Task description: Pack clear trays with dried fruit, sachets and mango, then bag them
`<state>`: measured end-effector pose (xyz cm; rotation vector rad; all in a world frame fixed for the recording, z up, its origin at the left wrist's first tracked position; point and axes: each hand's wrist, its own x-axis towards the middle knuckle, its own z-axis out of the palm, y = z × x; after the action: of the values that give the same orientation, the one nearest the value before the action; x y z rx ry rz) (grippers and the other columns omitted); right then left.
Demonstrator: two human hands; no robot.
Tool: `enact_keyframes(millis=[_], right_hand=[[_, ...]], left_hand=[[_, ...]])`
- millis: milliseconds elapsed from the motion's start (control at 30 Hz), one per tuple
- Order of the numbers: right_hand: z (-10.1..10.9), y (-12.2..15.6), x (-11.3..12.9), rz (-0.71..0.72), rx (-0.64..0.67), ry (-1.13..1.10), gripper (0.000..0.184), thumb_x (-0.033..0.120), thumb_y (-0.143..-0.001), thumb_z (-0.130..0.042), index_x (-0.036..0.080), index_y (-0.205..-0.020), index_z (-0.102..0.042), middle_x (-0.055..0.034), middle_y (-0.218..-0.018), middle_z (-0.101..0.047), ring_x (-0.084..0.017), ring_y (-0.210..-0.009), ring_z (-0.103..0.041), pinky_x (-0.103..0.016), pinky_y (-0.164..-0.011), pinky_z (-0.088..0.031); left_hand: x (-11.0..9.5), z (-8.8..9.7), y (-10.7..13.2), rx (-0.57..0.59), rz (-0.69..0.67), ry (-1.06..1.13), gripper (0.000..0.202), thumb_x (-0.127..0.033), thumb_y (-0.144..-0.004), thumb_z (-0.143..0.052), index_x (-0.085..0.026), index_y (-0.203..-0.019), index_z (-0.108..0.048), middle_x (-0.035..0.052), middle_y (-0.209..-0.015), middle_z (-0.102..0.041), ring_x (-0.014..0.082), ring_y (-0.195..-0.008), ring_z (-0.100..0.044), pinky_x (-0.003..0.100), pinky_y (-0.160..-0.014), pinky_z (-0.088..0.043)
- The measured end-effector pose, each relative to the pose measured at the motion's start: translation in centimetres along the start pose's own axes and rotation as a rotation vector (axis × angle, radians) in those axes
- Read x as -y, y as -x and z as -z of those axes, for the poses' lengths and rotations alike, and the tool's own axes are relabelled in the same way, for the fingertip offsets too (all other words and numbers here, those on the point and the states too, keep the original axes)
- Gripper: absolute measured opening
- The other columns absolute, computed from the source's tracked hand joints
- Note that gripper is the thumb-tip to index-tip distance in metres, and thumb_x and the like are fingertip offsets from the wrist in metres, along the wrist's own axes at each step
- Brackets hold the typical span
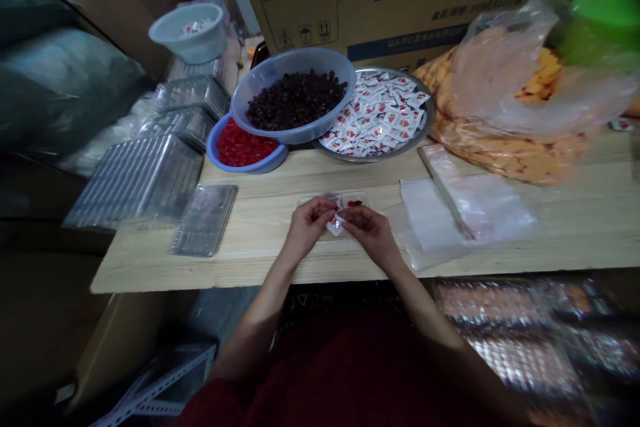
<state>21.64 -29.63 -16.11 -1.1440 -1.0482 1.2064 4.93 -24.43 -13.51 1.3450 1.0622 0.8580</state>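
My left hand and my right hand meet above the middle of a pale wooden table. Both pinch a small white sachet with red print between their fingertips. Just behind my right fingers, a few dark red pieces lie on a clear plastic sheet or bag, which my hands partly hide. A stack of clear plastic bags lies to the right of my right hand. A clear ribbed plastic tray lies to the left of my left hand.
Along the table's back are a blue bowl of red pieces, a grey bowl of dark berries, a steel tray of white sachets and a plastic bag of orange pieces. Stacked clear trays stand at the left.
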Motion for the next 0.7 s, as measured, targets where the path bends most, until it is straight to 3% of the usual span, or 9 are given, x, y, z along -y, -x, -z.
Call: enact_keyframes(millis=[100,267,433,600,700], right_hand=[[0.6,1.2,-0.5,0.081,-0.029,0.193,0.018,0.039,-0.086,-0.074,0.023,-0.095,-0.073,-0.005,-0.094,-0.071,-0.019,-0.086,-0.067,-0.034,-0.08,-0.055],[1.1,2.6,0.4,0.132,-0.039,0.339,0.013,0.036,-0.092,-0.066,0.025,-0.09,-0.073,-0.0047,-0.088,-0.07,-0.022,-0.086,-0.067,-0.036,-0.079,-0.054],[1.6,3.0,0.8,0.16,-0.055,0.396,0.014,0.036,-0.094,-0.063,0.027,-0.091,-0.072,-0.006,-0.092,-0.07,-0.024,-0.09,-0.068,-0.041,-0.083,-0.056],[1.5,3.1,-0.2,0.241,-0.017,0.493,0.014,0.03,-0.094,-0.062,0.03,-0.098,-0.076,-0.0077,-0.101,-0.071,-0.027,-0.105,-0.065,-0.049,-0.097,-0.054],[1.0,3.3,-0.3,0.322,0.032,0.575,0.02,0.026,-0.095,-0.06,0.033,-0.106,-0.076,-0.008,-0.106,-0.069,-0.028,-0.107,-0.062,-0.051,-0.096,-0.054]], left_hand=[[0.7,0.7,0.6,-0.022,-0.085,-0.281,0.015,-0.026,-0.091,-0.064,-0.019,-0.102,-0.071,0.0031,-0.086,-0.073,0.0154,-0.075,-0.064,0.026,-0.069,-0.047],[0.9,-0.4,0.5,0.033,-0.296,-0.668,0.015,-0.018,-0.094,-0.059,-0.02,-0.101,-0.072,0.0065,-0.1,-0.074,0.022,-0.098,-0.063,0.036,-0.09,-0.048],[0.9,-0.4,0.8,-0.019,-0.391,-0.72,0.015,-0.024,-0.094,-0.064,-0.02,-0.107,-0.071,0.0089,-0.111,-0.068,0.0243,-0.111,-0.057,0.04,-0.099,-0.045],[1.0,0.2,1.9,0.031,-0.336,-0.837,0.017,-0.03,-0.091,-0.071,-0.023,-0.106,-0.073,0.0068,-0.104,-0.068,0.0258,-0.108,-0.055,0.042,-0.097,-0.042],[1.3,0.0,2.4,0.009,-0.324,-0.866,0.017,-0.03,-0.09,-0.072,-0.023,-0.107,-0.073,0.0069,-0.103,-0.068,0.0261,-0.106,-0.055,0.042,-0.094,-0.043]])
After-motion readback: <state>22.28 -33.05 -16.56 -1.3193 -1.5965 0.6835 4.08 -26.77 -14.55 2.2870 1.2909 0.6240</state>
